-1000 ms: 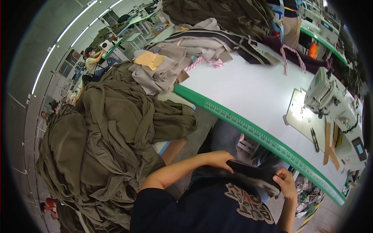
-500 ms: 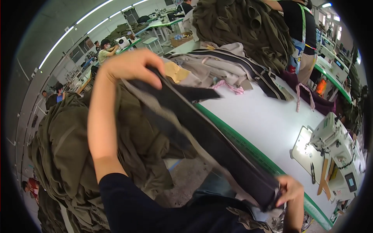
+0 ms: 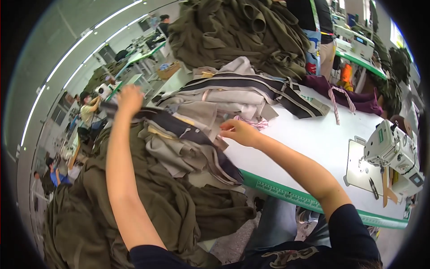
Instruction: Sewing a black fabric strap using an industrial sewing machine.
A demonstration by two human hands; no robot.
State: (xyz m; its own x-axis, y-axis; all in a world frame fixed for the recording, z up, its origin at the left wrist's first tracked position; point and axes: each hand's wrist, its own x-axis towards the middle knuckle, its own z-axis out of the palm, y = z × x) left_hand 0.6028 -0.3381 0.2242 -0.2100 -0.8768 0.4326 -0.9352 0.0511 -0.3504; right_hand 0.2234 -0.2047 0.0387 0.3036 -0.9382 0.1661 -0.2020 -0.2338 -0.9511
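Note:
A long black fabric band (image 3: 179, 127) with grey edging lies across the grey cloth pieces (image 3: 172, 154) on top of an olive cloth heap. Reaching to the band's far left end, my left hand (image 3: 130, 101) is closed on it, somewhat smeared by motion. My right hand (image 3: 242, 133) hovers by the band's middle, close to a light grey-brown cloth. Its fingers are curled together at the tips, and what they pinch, if anything, is too small to make out. The band's near end hangs down beside the table corner.
The white table (image 3: 286, 152) has a green edge with a ruler. On it stand a sewing machine (image 3: 389, 145), black snips (image 3: 373, 188) and a stack of grey pieces with black bands (image 3: 251, 85). Olive cloth (image 3: 134, 179) heaps up at left, more behind. Co-workers sit farther off; one stands at right.
The black band, stretched between both hands before, now lies over the grey pieces at left. My right hand has let go of its near end and moved up and left.

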